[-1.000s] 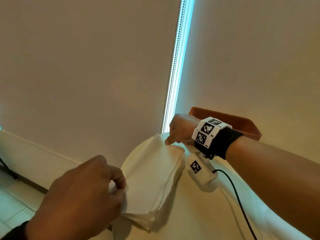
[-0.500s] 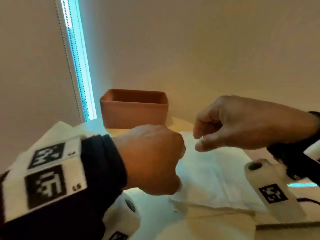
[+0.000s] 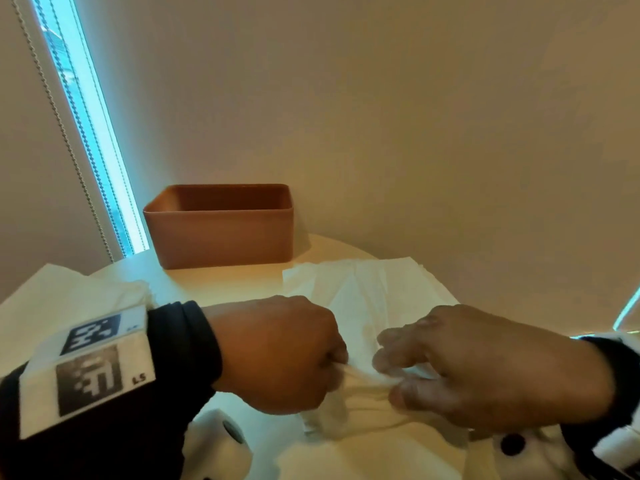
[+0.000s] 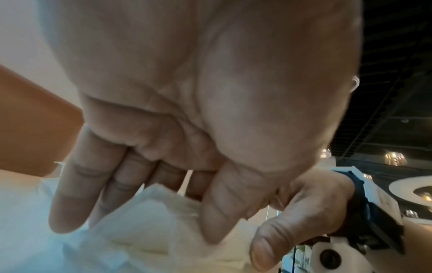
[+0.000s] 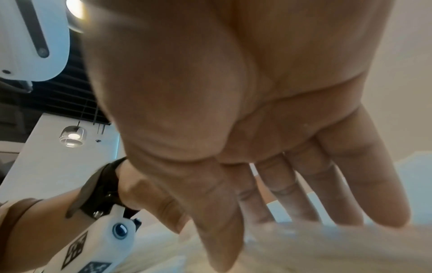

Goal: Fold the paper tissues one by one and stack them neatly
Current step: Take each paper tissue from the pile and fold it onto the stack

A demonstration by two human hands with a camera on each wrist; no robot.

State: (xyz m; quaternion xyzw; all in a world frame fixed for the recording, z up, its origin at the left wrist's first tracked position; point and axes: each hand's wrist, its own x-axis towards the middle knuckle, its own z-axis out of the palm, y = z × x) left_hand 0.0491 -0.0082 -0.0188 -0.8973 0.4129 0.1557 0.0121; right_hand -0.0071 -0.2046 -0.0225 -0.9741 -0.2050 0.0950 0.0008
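Observation:
A white tissue (image 3: 360,403) is bunched and stretched between my two hands above the round table (image 3: 221,282). My left hand (image 3: 337,363) is curled and pinches the tissue's left part. My right hand (image 3: 389,379) pinches its right part, a short gap away. In the left wrist view my left hand (image 4: 203,208) holds the tissue (image 4: 140,221) between thumb and fingers. In the right wrist view my right hand (image 5: 243,238) has its thumb on the tissue (image 5: 327,249). More tissues (image 3: 367,285) lie flat behind the hands, and a stack (image 3: 52,299) sits at the left.
A brown open box (image 3: 221,226) stands at the back of the table against the wall. A window strip with a bead chain (image 3: 86,133) runs down the left. White wrist cameras hang below both wrists, close to the table surface.
The view swung from the left stack to the table's middle. Both hands dropped lower and came closer together, and the tissue is now gathered and pinched between them.

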